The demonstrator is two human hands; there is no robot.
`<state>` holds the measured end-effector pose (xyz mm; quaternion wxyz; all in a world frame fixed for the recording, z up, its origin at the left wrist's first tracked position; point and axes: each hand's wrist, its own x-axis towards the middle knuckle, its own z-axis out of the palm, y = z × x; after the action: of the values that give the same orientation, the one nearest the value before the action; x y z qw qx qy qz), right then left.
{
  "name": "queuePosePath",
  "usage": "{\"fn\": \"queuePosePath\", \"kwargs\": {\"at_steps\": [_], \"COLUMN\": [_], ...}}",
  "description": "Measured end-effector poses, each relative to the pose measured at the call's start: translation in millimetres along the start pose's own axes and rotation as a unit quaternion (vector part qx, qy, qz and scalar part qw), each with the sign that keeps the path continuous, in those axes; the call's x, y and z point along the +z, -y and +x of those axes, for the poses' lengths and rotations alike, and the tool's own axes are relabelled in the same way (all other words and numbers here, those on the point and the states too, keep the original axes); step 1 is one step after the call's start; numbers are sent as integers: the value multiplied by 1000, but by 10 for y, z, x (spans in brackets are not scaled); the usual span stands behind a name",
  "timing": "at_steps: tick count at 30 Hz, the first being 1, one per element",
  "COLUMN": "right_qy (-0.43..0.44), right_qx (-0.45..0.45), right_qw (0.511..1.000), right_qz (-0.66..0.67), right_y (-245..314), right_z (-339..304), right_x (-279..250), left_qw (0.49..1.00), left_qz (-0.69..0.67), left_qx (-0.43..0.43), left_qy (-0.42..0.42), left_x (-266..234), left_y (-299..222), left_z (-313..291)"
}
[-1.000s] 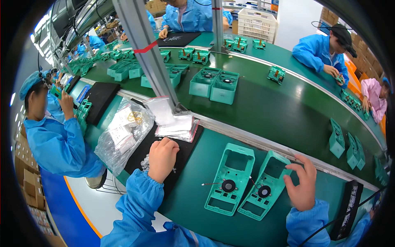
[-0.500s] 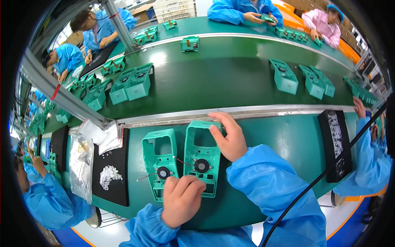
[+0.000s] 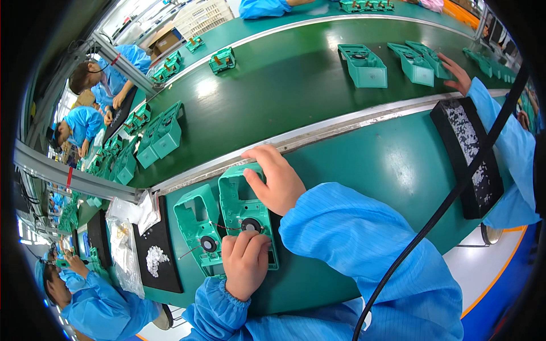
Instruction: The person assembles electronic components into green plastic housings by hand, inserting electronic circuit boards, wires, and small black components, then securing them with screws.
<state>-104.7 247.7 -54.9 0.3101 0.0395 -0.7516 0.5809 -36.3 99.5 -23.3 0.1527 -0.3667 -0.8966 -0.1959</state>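
Note:
Two green plastic housings lie open side up on the bench, the left housing (image 3: 197,213) beside the right housing (image 3: 230,188). Each carries a round black speaker, the left speaker (image 3: 208,244) and the right speaker (image 3: 251,224), with thin wires. My right hand (image 3: 277,183) grips the upper right corner of the right housing, thumb at the rim and fingers over the top edge. Over this housing's lower end, just below its speaker, my left hand (image 3: 245,266) has its fingers curled together. Whatever is under those fingertips is hidden.
A black mat (image 3: 165,275) at left bears small white pieces (image 3: 156,260), beside clear plastic bags (image 3: 123,256). At right stands a black tray (image 3: 476,196) of white bits. Beyond a metal rail, the green belt (image 3: 256,91) carries more housings (image 3: 364,71). A cable (image 3: 418,244) crosses my right sleeve.
The view has turned, so the bench and belt look tilted. Both my hands stay on the right housing. At right, a co-worker's hand has come to the housings on the belt.

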Motion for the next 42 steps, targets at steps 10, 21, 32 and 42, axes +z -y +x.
{"fn": "queuePosePath", "kwargs": {"at_steps": [10,21,32,42], "right_qy": [30,33,27,47], "right_qx": [35,42,31,54], "right_qw": [999,999,999,997], "right_qz": [0,-5,-9,0], "right_y": [9,16,6,21], "right_z": [-5,-3,-13,-6], "right_x": [9,0,5,-18], "left_qw": [999,996,978,977], "left_qz": [-13,-28,-99,-113], "left_qx": [6,-11,-89,-84], "left_qy": [36,81,160,159], "left_x": [-21,-80,-169,-182], "left_y": [51,55,66,74], "left_z": [24,129,239,255]}}
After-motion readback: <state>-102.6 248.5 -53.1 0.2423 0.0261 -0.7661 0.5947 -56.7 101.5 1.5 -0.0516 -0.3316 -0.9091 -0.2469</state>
